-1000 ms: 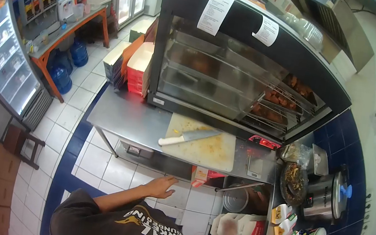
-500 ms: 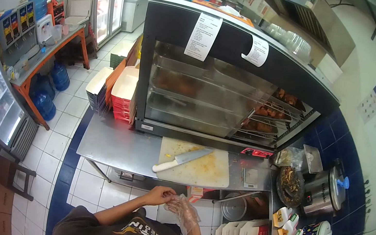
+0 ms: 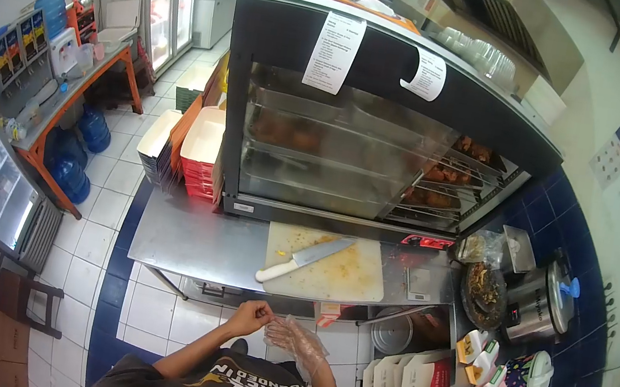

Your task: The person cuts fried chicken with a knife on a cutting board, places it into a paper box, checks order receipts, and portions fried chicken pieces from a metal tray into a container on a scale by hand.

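Observation:
A clear plastic glove covers my right hand (image 3: 297,339), its fingers stretched toward the left in front of my body. My left hand (image 3: 249,318) is bare, its fingers pinched at the fingertip end of that glove. Above both hands, a white cutting board (image 3: 354,275) with crumbs and stains lies on the steel table (image 3: 190,233). A knife (image 3: 307,260) with a white handle rests on the board, its blade pointing up and right. Neither hand touches the board or the knife.
A glass warming cabinet (image 3: 317,146) with trays of food stands behind the board. Red food boxes (image 3: 202,148) are stacked at its left. Folded cartons (image 3: 423,373), a pot (image 3: 539,307) and a black bowl (image 3: 482,294) are at the right. A brown stool (image 3: 26,298) stands on the left floor.
My right hand, blurred and low at the right a second ago, has come over beside my left hand and now shows a clear glove. My left fingers have closed from spread. The view has shifted.

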Demonstrator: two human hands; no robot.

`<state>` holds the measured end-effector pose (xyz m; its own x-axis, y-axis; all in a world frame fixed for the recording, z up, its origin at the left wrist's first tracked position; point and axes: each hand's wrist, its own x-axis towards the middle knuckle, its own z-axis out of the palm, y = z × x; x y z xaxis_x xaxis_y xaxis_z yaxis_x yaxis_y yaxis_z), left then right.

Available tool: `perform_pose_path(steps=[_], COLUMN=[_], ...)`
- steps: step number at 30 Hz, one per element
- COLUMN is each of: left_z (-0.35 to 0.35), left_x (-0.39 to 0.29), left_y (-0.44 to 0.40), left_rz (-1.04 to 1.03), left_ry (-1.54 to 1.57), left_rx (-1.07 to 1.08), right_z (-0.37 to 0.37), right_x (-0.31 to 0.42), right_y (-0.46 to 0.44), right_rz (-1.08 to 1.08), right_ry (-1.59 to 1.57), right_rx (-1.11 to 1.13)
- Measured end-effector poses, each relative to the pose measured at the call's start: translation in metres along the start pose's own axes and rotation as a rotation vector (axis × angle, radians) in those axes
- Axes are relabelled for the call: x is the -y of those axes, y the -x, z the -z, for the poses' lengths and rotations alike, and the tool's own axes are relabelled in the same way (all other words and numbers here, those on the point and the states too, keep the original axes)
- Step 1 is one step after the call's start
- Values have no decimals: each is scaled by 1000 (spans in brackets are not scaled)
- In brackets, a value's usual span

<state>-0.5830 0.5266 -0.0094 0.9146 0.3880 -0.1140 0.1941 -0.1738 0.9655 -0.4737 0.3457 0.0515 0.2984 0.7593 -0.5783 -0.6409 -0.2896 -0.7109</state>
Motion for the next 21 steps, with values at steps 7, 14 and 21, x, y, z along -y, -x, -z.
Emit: perform_pose_path(steps=[7,14,21], left_z=[17,24,3], left_x=[0,7,10], left_y=[-9,-25,-31], left_rz=[-71,-46,11], left_ry=[-30,-19,298], left_rx=[-223,-322,-194], right_z=[3,14,16], right_x=[8,-9,-4], right_y=[3,8,22], right_rz=[21,64,57], right_ry=[39,-39,-212], right_rx=[123,265,154])
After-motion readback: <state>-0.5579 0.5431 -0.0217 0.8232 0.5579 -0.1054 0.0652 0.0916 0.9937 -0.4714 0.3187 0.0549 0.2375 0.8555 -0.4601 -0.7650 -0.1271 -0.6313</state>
